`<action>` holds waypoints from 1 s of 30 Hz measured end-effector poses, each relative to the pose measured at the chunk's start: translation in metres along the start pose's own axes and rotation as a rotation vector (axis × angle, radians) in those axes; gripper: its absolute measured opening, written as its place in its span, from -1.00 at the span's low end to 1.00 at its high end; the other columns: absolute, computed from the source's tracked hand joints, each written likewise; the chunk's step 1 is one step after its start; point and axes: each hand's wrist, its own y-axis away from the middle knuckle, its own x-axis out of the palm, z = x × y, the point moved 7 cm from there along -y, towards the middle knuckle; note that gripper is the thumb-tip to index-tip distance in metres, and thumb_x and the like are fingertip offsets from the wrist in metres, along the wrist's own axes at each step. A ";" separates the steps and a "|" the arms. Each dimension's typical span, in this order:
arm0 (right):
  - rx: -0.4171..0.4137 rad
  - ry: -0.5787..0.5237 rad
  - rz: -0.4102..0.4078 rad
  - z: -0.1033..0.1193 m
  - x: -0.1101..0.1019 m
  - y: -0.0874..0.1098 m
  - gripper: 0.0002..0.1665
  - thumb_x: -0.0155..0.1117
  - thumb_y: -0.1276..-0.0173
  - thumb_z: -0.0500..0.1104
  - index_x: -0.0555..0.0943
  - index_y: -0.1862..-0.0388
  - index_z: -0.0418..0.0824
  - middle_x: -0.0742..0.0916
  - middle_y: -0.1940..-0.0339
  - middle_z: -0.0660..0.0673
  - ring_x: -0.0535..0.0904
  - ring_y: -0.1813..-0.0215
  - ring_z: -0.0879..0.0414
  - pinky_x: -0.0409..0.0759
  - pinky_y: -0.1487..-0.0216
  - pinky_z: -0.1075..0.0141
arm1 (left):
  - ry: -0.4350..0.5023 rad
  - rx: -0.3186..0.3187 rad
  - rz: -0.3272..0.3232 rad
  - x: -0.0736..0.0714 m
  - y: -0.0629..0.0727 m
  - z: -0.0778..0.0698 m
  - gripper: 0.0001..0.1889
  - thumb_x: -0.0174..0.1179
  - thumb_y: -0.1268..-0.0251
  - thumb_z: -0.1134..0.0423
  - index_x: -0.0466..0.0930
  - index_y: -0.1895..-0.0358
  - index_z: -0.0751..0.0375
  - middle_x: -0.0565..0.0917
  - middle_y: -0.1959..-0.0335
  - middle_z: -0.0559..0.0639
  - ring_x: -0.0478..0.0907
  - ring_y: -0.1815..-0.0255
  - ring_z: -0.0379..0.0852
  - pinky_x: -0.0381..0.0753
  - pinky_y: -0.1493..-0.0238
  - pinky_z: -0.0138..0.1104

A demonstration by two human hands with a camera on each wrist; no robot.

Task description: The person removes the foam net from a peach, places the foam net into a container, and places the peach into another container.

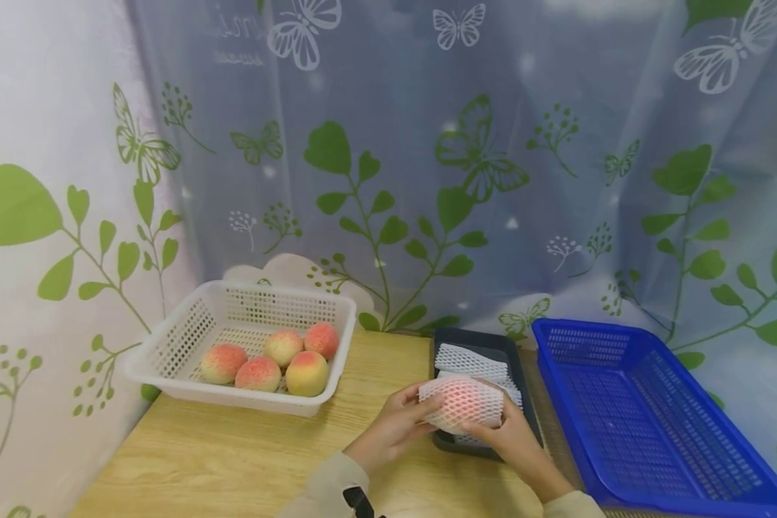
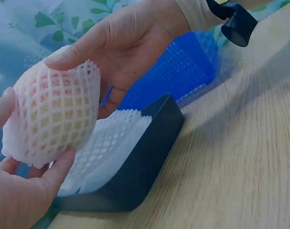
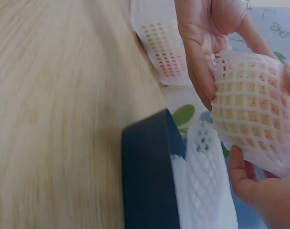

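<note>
Over the dark tray in the head view, both hands hold a pink-and-yellow peach wrapped in a white foam net sleeve. The left hand grips its left end, thumb on the near face. At the opposite end the right hand pinches it with thumb and fingers. The netting covers most of the fruit, whose colours show through the mesh. More flat white foam nets lie in the dark tray beneath. Some fingers are hidden behind the wrapped peach.
A white perforated basket with several bare peaches stands on the left of the wooden table. To the right of the tray is a blue plastic basket. A printed curtain hangs behind.
</note>
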 end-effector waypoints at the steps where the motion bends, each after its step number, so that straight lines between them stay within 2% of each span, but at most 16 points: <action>1: -0.006 -0.010 -0.004 -0.002 0.002 -0.001 -0.23 0.36 -0.17 -0.39 0.31 -0.37 -0.29 0.55 -0.14 -0.22 0.58 0.00 0.20 0.61 0.06 0.35 | -0.007 0.007 -0.008 -0.003 0.002 0.000 -0.50 0.20 -0.32 0.30 0.35 -0.27 0.42 0.59 0.02 0.09 0.60 0.11 -0.13 0.61 -0.05 -0.19; 4: -0.008 -0.031 -0.035 -0.005 0.009 -0.006 -0.27 0.34 -0.19 -0.40 0.34 -0.35 -0.31 0.57 -0.11 -0.25 0.60 0.04 0.19 0.63 0.09 0.36 | -0.010 0.026 -0.030 -0.014 0.006 -0.002 -0.48 0.21 -0.32 0.29 0.34 -0.27 0.45 0.61 0.03 0.08 0.61 0.10 -0.12 0.60 -0.07 -0.15; 7: 0.037 -0.051 -0.054 -0.009 0.019 -0.010 -0.27 0.36 -0.18 -0.39 0.36 -0.35 -0.28 0.58 -0.08 -0.27 0.61 0.07 0.16 0.65 0.14 0.34 | -0.008 0.044 -0.066 -0.026 0.012 -0.004 -0.48 0.21 -0.32 0.29 0.34 -0.27 0.47 0.62 0.06 0.07 0.61 0.11 -0.12 0.61 -0.04 -0.17; 13: 0.078 -0.029 -0.078 -0.015 0.042 -0.018 -0.38 0.43 -0.14 -0.33 0.49 -0.21 -0.28 0.64 -0.05 -0.23 0.58 0.03 0.11 0.60 0.12 0.37 | -0.003 0.079 -0.145 -0.049 0.022 -0.010 -0.42 0.21 -0.31 0.32 0.28 -0.31 0.53 0.64 0.02 0.12 0.62 0.10 -0.12 0.63 -0.01 -0.23; 20: 0.081 -0.012 -0.058 -0.024 0.068 -0.028 -0.22 0.48 -0.11 -0.28 0.38 -0.32 -0.23 0.62 -0.07 -0.27 0.59 0.01 0.02 0.61 0.15 0.38 | -0.026 0.090 -0.250 -0.076 0.032 -0.009 -0.35 0.21 -0.32 0.30 0.16 -0.36 0.55 0.60 -0.04 0.15 0.62 0.09 -0.15 0.64 0.01 -0.28; 23: 0.058 0.052 -0.046 -0.028 0.077 -0.031 -0.17 0.49 -0.10 -0.23 0.34 -0.34 -0.22 0.62 -0.05 -0.31 0.60 0.04 0.01 0.60 0.18 0.38 | -0.036 0.102 -0.294 -0.085 0.034 -0.007 -0.33 0.21 -0.32 0.30 0.13 -0.36 0.57 0.56 -0.11 0.22 0.60 0.07 -0.15 0.62 -0.03 -0.27; 27: 0.020 0.164 -0.020 -0.029 0.087 -0.036 -0.25 0.51 -0.10 -0.14 0.44 -0.26 -0.25 0.64 0.00 -0.31 0.60 0.14 0.04 0.60 0.25 0.39 | -0.054 0.108 -0.355 -0.097 0.036 -0.005 -0.31 0.22 -0.32 0.29 0.11 -0.37 0.57 0.43 -0.24 0.39 0.56 0.00 -0.14 0.60 -0.05 -0.31; 30: 0.001 0.223 -0.010 -0.028 0.092 -0.041 -0.34 0.52 -0.09 -0.12 0.53 -0.17 -0.27 0.65 -0.03 -0.30 0.59 0.12 0.02 0.60 0.23 0.37 | -0.079 0.107 -0.405 -0.103 0.037 -0.004 -0.30 0.24 -0.30 0.28 0.12 -0.37 0.54 0.35 -0.30 0.45 0.53 -0.05 -0.13 0.58 -0.03 -0.35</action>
